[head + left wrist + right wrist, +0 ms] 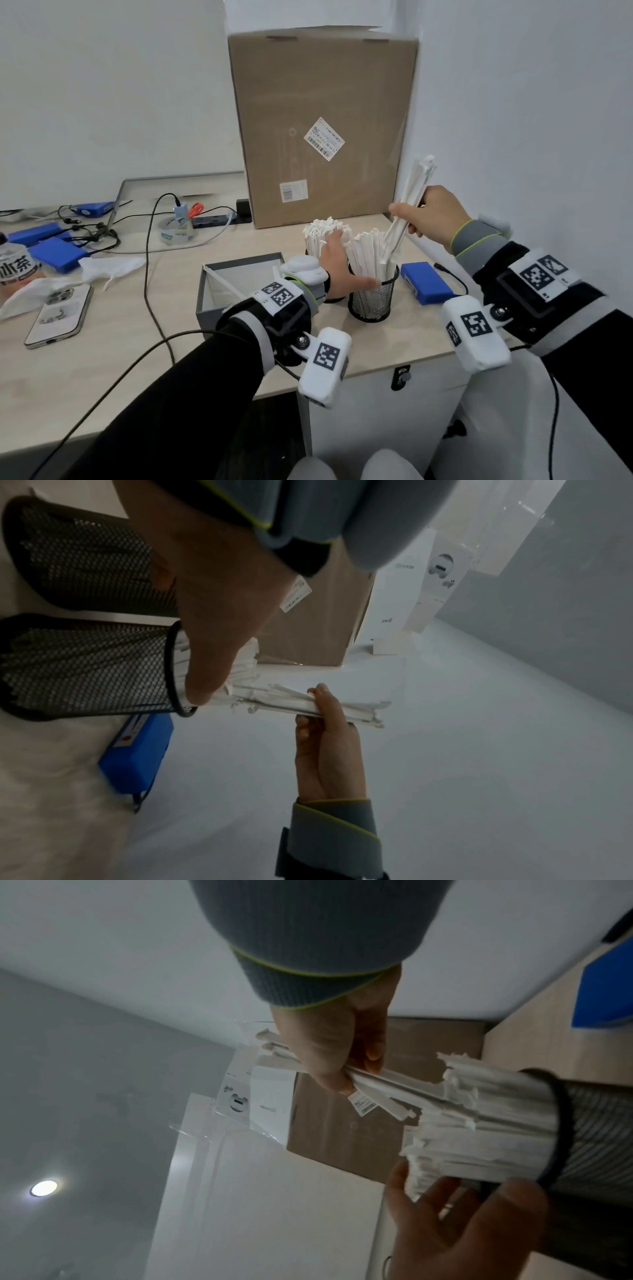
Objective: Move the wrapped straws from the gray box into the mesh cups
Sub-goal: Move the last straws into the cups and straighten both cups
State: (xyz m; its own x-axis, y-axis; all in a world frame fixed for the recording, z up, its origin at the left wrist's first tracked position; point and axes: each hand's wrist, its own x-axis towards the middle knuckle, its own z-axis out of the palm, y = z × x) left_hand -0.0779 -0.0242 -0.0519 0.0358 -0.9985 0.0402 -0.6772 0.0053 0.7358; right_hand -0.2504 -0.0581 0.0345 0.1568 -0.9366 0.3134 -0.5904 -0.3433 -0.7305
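1. In the head view the right hand (432, 215) grips a bundle of wrapped straws (409, 205) at about 2 o'clock from the near mesh cup (373, 298); the bundle slants, its lower ends dipping among the straws already standing in that cup
2. The left hand (337, 265) sits between the two cups with fingers straight, pressed against the far cup's straws (320, 231), and its thumb lies along the near cup's rim
3. The gray box (239, 284) stands at 9 o'clock from the cups, open; only one white strip shows inside it, and the left wrist hides its near right corner
4. Only the left wrist view shows both cups side on: the far mesh cup (85, 558) is almost wholly hidden behind the left hand in the head view
5. Only the right wrist view shows the right thumb and fingers curled round the bundle, and the left fingers spread under the near cup's packed straws (479, 1123)
6. The blue case (426, 282) lies at 3 o'clock from the near cup; the cardboard box (322, 120) stands at 12 o'clock
7. How many straws are in the bundle is too hard to tell
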